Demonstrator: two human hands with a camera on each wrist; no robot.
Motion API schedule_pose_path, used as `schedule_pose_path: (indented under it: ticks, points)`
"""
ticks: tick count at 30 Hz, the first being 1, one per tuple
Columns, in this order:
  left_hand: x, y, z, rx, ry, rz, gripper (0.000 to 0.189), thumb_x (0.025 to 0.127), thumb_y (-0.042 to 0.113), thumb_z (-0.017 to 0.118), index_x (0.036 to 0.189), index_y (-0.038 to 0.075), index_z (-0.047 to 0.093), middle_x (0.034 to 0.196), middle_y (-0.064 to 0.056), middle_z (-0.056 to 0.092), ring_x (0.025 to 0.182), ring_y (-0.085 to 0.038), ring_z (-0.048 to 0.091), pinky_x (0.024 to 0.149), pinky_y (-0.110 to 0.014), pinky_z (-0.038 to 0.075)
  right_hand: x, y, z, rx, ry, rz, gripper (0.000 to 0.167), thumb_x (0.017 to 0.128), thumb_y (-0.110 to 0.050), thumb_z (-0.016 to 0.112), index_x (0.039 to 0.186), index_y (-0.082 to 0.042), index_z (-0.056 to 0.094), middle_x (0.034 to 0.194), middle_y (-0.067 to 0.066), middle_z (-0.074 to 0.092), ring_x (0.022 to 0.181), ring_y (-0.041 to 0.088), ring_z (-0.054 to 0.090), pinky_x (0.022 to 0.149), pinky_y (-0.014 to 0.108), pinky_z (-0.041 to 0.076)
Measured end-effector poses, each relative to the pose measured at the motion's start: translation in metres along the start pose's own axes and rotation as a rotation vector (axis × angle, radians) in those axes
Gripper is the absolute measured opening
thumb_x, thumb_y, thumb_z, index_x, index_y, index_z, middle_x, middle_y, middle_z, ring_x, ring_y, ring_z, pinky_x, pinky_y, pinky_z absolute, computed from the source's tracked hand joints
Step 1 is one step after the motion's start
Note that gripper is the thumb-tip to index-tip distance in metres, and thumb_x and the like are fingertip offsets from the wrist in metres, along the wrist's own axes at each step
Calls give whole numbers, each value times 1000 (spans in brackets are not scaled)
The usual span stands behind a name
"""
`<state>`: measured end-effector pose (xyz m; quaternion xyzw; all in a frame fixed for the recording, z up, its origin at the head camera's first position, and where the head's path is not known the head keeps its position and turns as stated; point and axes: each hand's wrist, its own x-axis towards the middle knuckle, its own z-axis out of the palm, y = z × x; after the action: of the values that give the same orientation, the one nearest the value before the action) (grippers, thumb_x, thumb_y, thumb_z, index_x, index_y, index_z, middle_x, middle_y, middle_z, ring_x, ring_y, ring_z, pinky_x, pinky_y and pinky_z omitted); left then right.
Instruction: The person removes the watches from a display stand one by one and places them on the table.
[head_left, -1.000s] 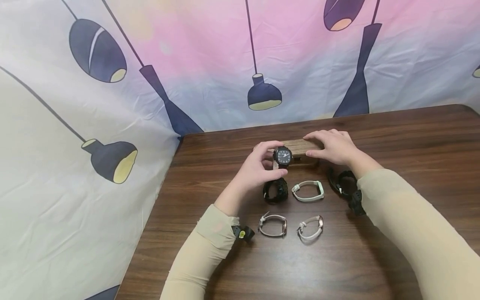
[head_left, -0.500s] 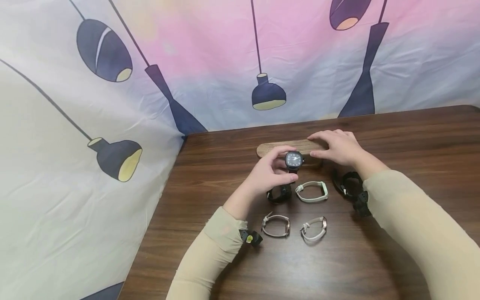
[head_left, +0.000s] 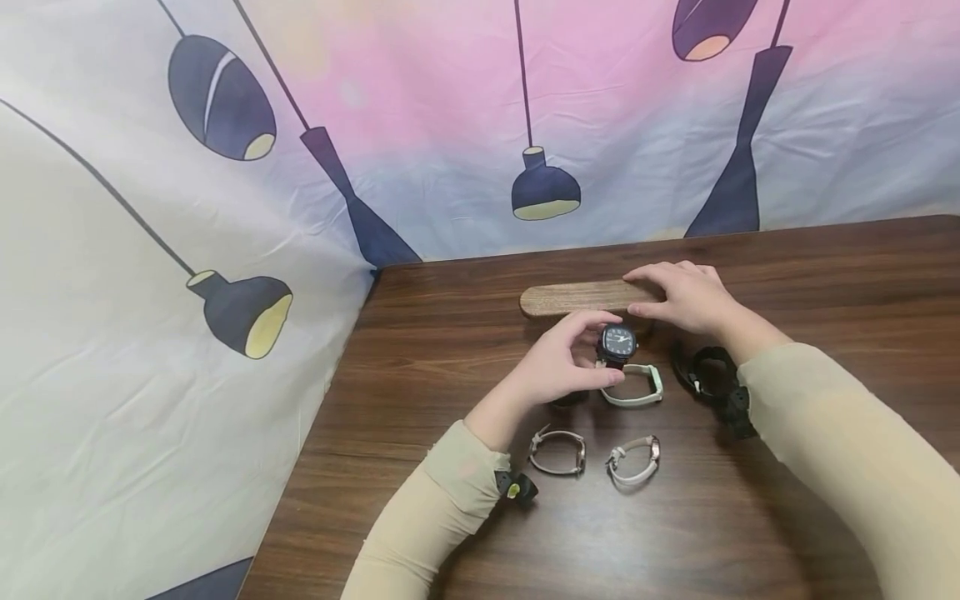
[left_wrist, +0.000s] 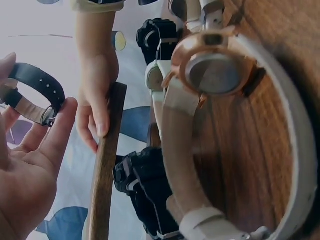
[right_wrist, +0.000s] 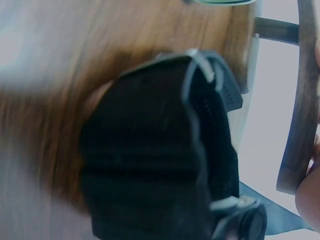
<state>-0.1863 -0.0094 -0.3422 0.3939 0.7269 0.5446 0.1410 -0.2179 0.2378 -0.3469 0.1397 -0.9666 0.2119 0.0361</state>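
Note:
My left hand (head_left: 566, 358) pinches a black wristwatch (head_left: 618, 340) between thumb and fingers, its squarish dial facing up. In the left wrist view its buckled dark strap (left_wrist: 42, 82) forms a closed loop. The watch is raised in front of a wooden stand, whose long rounded bar (head_left: 573, 298) lies crosswise. My right hand (head_left: 686, 298) grips the bar's right end, thumb in front and fingers behind. In the right wrist view a short dark post (right_wrist: 277, 31) joins the bar to a base. Below the held watch is a mint-green watch (head_left: 633, 402), partly covered by it.
Two white-strapped watches, one left (head_left: 557, 454) and one right (head_left: 633, 462), lie nearer me. A black watch (head_left: 570, 398) is mostly hidden under my left hand; another (head_left: 712, 371) lies by my right wrist. A printed cloth (head_left: 450, 167) hangs behind the table.
My left hand has carried the black wristwatch from the front of the bar to the right and toward me, uncovering the bar's left end. My right hand keeps its grip on the bar.

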Motion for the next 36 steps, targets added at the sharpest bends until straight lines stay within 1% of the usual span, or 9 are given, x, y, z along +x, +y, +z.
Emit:
schedule_pose_path:
  ticks: [5, 10, 15, 20, 22, 25, 28, 31, 36]
  points:
    - [-1, 2, 6, 15, -31, -7, 58, 75, 4, 77, 127, 7, 52, 112, -10, 55, 95, -8, 57, 74, -28, 53, 0, -1, 1, -4, 6, -3, 54, 86, -48, 62, 131, -18, 53, 131, 15, 50, 115, 38, 42, 90, 60, 23]
    - [1, 2, 13, -7, -52, -16, 56, 73, 4, 78, 124, 6, 54, 110, -11, 58, 94, -6, 57, 73, -28, 54, -2, -2, 1, 17, 31, -15, 54, 86, -44, 64, 131, -16, 53, 132, 16, 48, 117, 41, 40, 90, 62, 23]
    - [4, 2, 19, -22, -69, -8, 55, 73, 2, 77, 123, 4, 54, 107, -11, 58, 93, -6, 58, 71, -25, 54, -7, 3, 2, 69, 147, -67, 53, 85, -35, 68, 131, -11, 54, 133, 18, 45, 122, 43, 36, 95, 63, 24]
    - [6, 3, 25, 16, -77, -20, 55, 72, 5, 79, 122, 8, 55, 105, -3, 59, 91, -3, 57, 70, -23, 53, -12, 6, 0, 112, 248, -114, 52, 84, -30, 70, 129, -8, 55, 132, 18, 46, 123, 43, 35, 98, 60, 23]
    - [6, 3, 27, 36, -84, -24, 55, 72, 6, 79, 122, 10, 56, 104, 1, 58, 91, -2, 57, 70, -22, 53, -14, 7, -2, 128, 251, -113, 52, 84, -31, 70, 128, -7, 55, 133, 18, 45, 123, 43, 35, 98, 59, 24]
    - [7, 4, 30, 58, -104, -26, 55, 73, 8, 79, 122, 11, 55, 103, 4, 56, 91, -1, 57, 70, -21, 53, -17, 10, -6, 153, 212, -94, 52, 85, -32, 69, 129, -8, 55, 134, 17, 43, 123, 44, 32, 97, 59, 24]
    - [9, 5, 33, 94, -129, -26, 56, 73, 10, 80, 123, 12, 54, 105, 4, 54, 93, -1, 56, 72, -20, 52, -21, 13, -8, 168, 176, -71, 53, 85, -31, 69, 130, -8, 53, 135, 18, 42, 124, 44, 31, 97, 59, 25]
    - [11, 7, 37, 153, -165, -28, 56, 74, 15, 80, 124, 13, 54, 108, 4, 52, 96, 0, 54, 75, -17, 50, -24, 16, -9, 168, 182, -65, 54, 85, -30, 69, 131, -7, 53, 134, 18, 43, 124, 43, 31, 97, 58, 25]
    - [13, 8, 44, 355, -226, -30, 57, 76, 34, 77, 126, 23, 53, 112, 10, 51, 97, 4, 47, 81, -12, 41, -27, 19, -9, 174, 197, -50, 56, 84, -30, 70, 132, -8, 51, 135, 18, 43, 123, 44, 31, 96, 60, 25]
